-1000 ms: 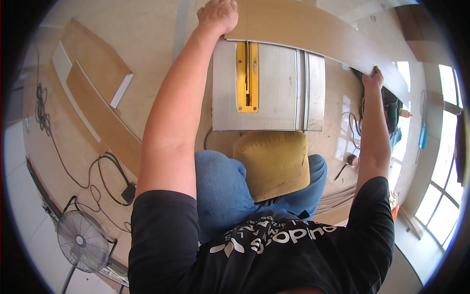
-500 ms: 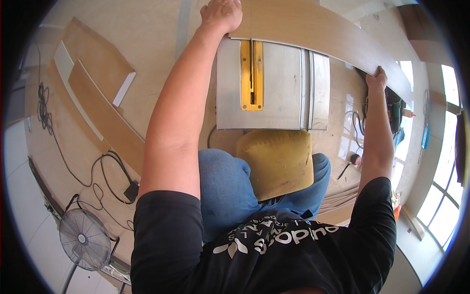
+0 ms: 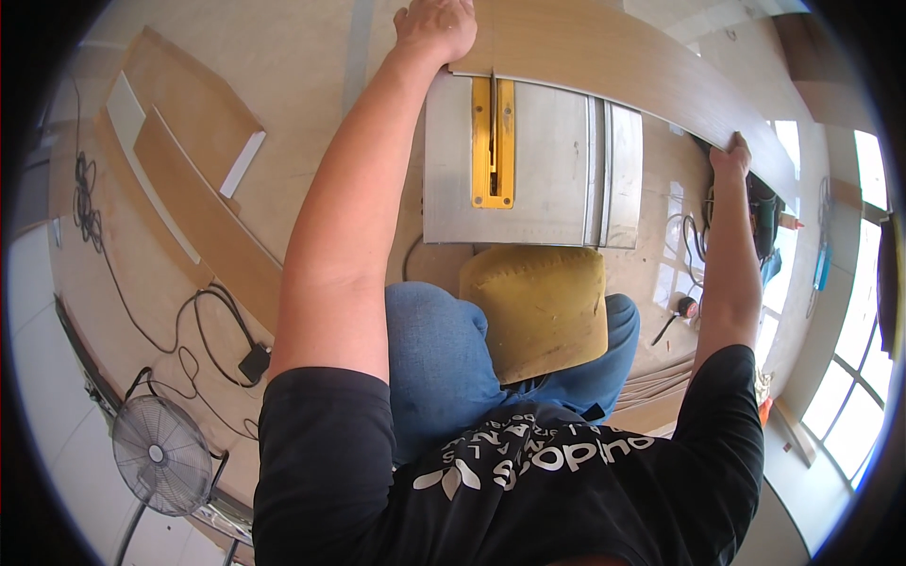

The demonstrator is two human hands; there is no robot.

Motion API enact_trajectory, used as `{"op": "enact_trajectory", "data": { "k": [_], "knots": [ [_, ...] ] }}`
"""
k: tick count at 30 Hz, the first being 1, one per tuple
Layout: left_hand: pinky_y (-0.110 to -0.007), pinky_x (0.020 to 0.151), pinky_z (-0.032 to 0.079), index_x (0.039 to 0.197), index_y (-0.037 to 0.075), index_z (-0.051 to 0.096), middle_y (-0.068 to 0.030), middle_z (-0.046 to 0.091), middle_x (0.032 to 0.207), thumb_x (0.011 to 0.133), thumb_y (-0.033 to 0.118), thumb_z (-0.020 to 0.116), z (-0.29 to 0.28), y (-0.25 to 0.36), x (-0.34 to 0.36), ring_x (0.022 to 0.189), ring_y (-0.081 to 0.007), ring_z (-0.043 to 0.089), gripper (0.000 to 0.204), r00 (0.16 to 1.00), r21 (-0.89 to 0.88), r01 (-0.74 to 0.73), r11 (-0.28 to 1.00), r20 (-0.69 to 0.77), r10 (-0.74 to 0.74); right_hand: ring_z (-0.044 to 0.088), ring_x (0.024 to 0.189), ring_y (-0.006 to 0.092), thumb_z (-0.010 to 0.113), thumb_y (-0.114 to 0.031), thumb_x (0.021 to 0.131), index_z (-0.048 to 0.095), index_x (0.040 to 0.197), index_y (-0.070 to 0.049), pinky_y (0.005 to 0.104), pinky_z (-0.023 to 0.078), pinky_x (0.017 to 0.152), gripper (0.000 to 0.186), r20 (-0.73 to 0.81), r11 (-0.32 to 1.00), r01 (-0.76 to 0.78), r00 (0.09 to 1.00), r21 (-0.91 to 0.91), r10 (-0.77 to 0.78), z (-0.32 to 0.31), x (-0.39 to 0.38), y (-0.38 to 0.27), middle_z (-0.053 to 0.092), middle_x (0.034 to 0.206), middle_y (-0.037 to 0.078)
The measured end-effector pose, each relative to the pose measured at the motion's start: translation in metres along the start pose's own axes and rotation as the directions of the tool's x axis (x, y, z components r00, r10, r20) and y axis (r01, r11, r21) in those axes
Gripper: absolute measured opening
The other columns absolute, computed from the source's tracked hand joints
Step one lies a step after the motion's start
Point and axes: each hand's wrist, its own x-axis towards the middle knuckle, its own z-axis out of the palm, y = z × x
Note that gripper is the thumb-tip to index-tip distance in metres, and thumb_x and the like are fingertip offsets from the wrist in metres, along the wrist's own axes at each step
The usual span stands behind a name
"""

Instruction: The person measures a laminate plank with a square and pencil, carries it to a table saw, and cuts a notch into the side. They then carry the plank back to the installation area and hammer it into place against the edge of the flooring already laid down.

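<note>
A long wood-coloured plank point(image 3: 604, 52) lies across the far part of a metal saw table point(image 3: 552, 170). Its near edge meets the thin blade point(image 3: 492, 94), which stands up in the slot of a yellow insert point(image 3: 507, 179). At the plank's left end, my left hand point(image 3: 439, 30) is closed with its fingers curled; the top of the picture cuts off part of it. Farther right, my right hand point(image 3: 732, 156) grips the near edge, thumb on top and the other fingers mostly hidden. The far side of the plank runs out of the picture.
Cut boards point(image 3: 193, 113) and a long strip point(image 3: 193, 203) lie on the floor at left, near cables and a black adapter point(image 3: 254, 363). A fan point(image 3: 160, 455) stands at lower left. Between my knees is a yellow padded seat point(image 3: 533, 316). Beyond my right forearm lies a dark green tool point(image 3: 763, 217).
The whole view has shifted slightly. Both hands keep their hold, and the plank shows no clear movement against the blade.
</note>
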Motion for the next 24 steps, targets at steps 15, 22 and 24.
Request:
{"op": "enact_trajectory", "data": {
  "k": [15,22,24],
  "knots": [
    [-0.049,0.116,0.034,0.158,0.003,0.022,-0.0147,0.019,0.167,0.106,0.034,0.032,-0.006,0.002,-0.016,0.142,-0.0321,0.042,0.061,1.000,0.004,0.014,1.000,0.025,-0.014,0.059,0.122,0.0297,0.057,-0.014,0.096,0.067,0.118,-0.004,0.0502,0.035,0.117,0.026,-0.014,0.999,-0.033,0.999,-0.042,0.032,-0.007,-0.017,0.001,0.066,0.129,0.009],
    [-0.050,0.116,0.034,0.158,0.003,0.022,-0.0152,0.019,0.167,0.106,0.033,0.032,-0.008,0.003,-0.023,0.143,-0.0329,0.041,0.061,1.000,-0.004,-0.007,1.000,0.005,0.007,0.059,0.121,0.0309,0.058,-0.015,0.095,0.068,0.114,-0.005,0.0506,0.036,0.115,0.024,-0.019,0.999,-0.031,0.999,-0.044,0.030,-0.010,-0.022,-0.001,0.067,0.126,0.009],
    [-0.050,0.117,0.033,0.158,0.004,0.022,-0.0155,0.020,0.167,0.106,0.033,0.032,-0.007,0.004,-0.024,0.144,-0.0329,0.039,0.061,1.000,-0.022,-0.002,1.000,0.021,0.002,0.059,0.121,0.0311,0.058,-0.015,0.095,0.068,0.114,-0.005,0.0506,0.036,0.115,0.024,-0.010,0.999,-0.034,0.999,-0.037,0.033,-0.014,-0.019,-0.004,0.067,0.126,0.009]
  ]
}}
